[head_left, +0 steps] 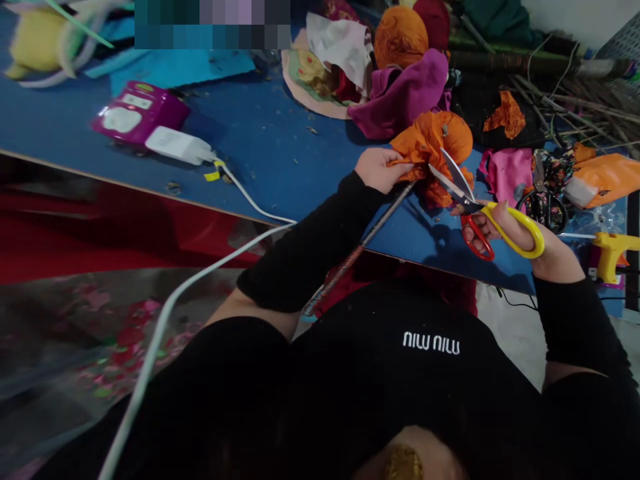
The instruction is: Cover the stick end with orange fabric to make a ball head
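Left hand (383, 169): fingers and thumb closed in a pinch on the left edge of the crumpled orange cloth (421, 148). Cloth sits above the near edge of the blue table (265, 160), right of centre. Thin rod (387, 217) slopes from the cloth down toward the lap; can't tell how it meets the cloth.

Right hand (493, 227): curled round the red-and-yellow-handled scissors (470, 205), fingers at the red loop, yellow loop across the palm side. Blades spread, tips over the right part of the cloth; can't tell if any fabric is between them.

Behind the cloth: magenta fabric (405, 93), then an orange fabric bundle (400, 35). Right side: pink fabric (509, 175), black-handled scissors (543, 207), yellow glue gun (611, 257). Left side: purple power socket (143, 115), white adapter (175, 145) against it, white cable (200, 263) running down past the left arm.
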Available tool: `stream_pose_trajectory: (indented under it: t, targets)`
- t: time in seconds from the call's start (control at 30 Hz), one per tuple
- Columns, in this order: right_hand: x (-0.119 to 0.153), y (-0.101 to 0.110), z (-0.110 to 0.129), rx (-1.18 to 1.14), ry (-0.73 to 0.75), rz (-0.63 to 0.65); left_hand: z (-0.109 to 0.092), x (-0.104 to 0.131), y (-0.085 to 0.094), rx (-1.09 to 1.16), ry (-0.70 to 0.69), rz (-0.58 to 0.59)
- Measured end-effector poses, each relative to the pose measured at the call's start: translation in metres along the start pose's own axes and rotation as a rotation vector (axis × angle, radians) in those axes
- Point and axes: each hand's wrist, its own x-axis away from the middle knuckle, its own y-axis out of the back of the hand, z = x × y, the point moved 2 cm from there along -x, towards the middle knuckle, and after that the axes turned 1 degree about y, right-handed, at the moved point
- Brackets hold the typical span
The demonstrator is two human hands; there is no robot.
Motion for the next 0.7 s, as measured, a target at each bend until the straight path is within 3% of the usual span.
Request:
stream_pose_trajectory:
  t: [0.17,0.37,0.5,0.57,0.63,0.7]
  targets:
    - [-0.003,-0.004,0.0,-0.094,-0.072,0.12,0.002,-0.002,-0.002,0.46,0.221,0.266]
    - [-0.015,-0.007,-0.005,-0.023,-0.172,0.081,0.003,0.0,-0.003,0.568,0.254,0.326]
    - [-0.025,-0.001,-0.007,-0.033,-0.158,-0.031,0.007,-0.002,-0.015,0.572,0.259,0.243]
    - [-0.03,0.004,-0.006,-0.041,-0.135,-0.024,0.009,-0.002,-0.018,0.509,0.248,0.177]
    - [-0.035,0.011,-0.005,-0.014,-0.108,0.022,0.009,0.003,-0.017,0.358,0.142,0.099]
    - [-0.039,0.017,-0.003,0.057,-0.082,0.047,0.006,0.012,-0.013,0.12,-0.058,0.004]
